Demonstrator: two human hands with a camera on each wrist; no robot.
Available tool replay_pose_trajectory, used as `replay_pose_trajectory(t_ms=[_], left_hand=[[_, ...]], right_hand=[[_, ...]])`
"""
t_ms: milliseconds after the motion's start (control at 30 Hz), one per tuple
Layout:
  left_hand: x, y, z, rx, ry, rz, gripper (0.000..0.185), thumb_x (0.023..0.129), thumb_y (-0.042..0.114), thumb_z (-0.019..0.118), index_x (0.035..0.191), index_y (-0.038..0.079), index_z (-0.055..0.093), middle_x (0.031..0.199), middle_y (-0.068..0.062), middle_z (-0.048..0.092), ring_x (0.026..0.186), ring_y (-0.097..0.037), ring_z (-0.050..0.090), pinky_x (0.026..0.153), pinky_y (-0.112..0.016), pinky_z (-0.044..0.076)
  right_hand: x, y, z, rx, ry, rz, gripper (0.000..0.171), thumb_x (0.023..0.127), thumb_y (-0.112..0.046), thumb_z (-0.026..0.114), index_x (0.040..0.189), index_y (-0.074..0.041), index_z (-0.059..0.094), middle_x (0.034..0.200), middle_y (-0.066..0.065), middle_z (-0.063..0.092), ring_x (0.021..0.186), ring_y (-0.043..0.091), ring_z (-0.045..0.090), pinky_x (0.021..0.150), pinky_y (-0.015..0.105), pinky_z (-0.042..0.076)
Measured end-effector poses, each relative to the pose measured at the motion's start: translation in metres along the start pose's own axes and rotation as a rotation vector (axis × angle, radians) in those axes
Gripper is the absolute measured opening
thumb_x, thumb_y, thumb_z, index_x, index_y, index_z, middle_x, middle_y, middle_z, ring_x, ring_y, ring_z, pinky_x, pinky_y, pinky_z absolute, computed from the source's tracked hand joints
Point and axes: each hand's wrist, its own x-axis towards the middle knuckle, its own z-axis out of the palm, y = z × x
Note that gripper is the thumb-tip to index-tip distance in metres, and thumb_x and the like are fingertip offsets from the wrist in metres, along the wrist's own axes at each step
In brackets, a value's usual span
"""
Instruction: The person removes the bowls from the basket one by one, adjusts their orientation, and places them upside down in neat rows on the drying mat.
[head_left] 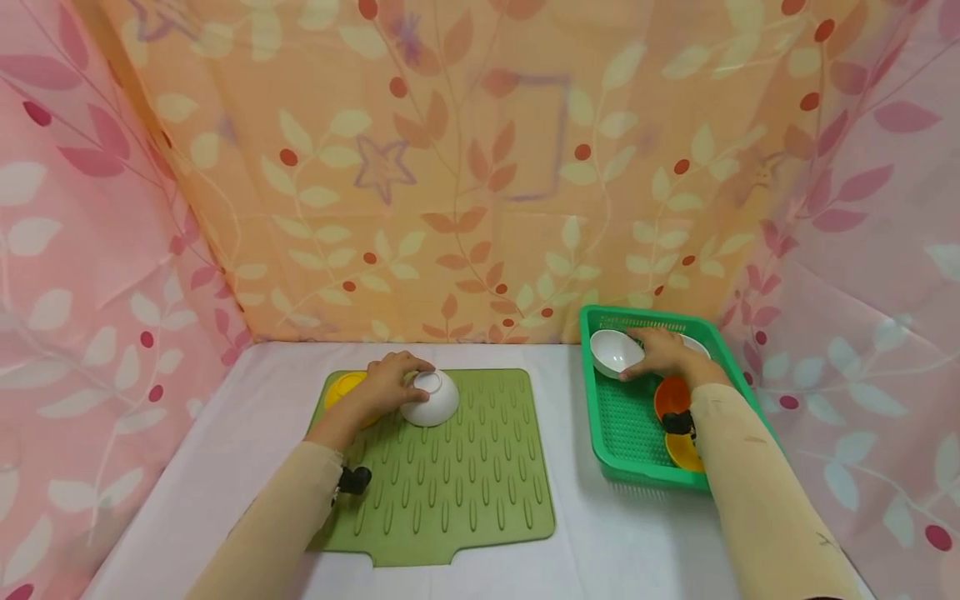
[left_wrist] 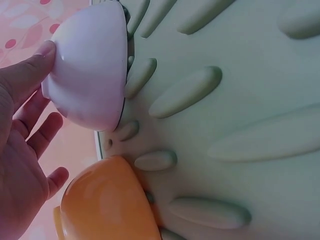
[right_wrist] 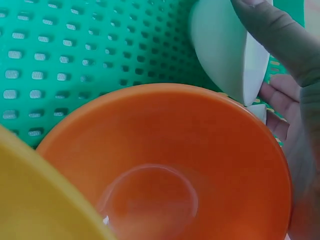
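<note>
On the green drying mat (head_left: pixel 480 467), a white bowl (head_left: pixel 442 410) lies upside down. My left hand (head_left: pixel 384 385) pinches it at the foot ring, thumb on its side in the left wrist view. Beside it sits an overturned yellow bowl (head_left: pixel 339 402), partly behind that hand. Inside the green basket (head_left: pixel 626 471), my right hand (head_left: pixel 662 354) holds another white bowl (head_left: pixel 611 353) by the rim; this one is tilted with its hollow showing. Under the right wrist are an orange bowl (right_wrist: pixel 165 150) and a yellow bowl (head_left: pixel 684 454), hollows up.
One more white bowl (head_left: pixel 697 346) shows behind the right hand in the basket. The mat and basket stand apart on a white-covered table (head_left: pixel 577 533). A flowered orange curtain (head_left: pixel 465 208) closes off the back, with pink curtains (head_left: pixel 862 292) at both sides.
</note>
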Motion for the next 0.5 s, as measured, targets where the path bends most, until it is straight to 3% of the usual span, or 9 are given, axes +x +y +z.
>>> replay_pose_trajectory(t_ms=[200, 500], left_hand=[[-0.001, 0.002, -0.002, 0.001, 0.001, -0.019, 0.048, 0.088, 0.032, 0.081, 0.134, 0.022, 0.068, 0.133, -0.004, 0.061, 0.127, -0.03, 0.048, 0.106, -0.057, 0.026], [0.0, -0.001, 0.002, 0.027, 0.006, -0.028, 0.049, 0.089, 0.033, 0.081, 0.135, 0.023, 0.067, 0.134, -0.004, 0.061, 0.128, -0.03, 0.048, 0.106, -0.058, 0.026]], right_hand=[[0.009, 0.006, 0.006, -0.075, 0.01, 0.005, 0.122, 0.061, -0.073, 0.084, 0.15, 0.001, 0.045, 0.147, 0.032, 0.047, 0.132, 0.053, 0.038, 0.104, 0.076, 0.018], [0.005, -0.009, 0.002, -0.109, 0.021, 0.034, 0.112, 0.066, -0.066, 0.086, 0.146, 0.003, 0.05, 0.141, 0.034, 0.048, 0.133, 0.054, 0.037, 0.106, 0.081, 0.011]])
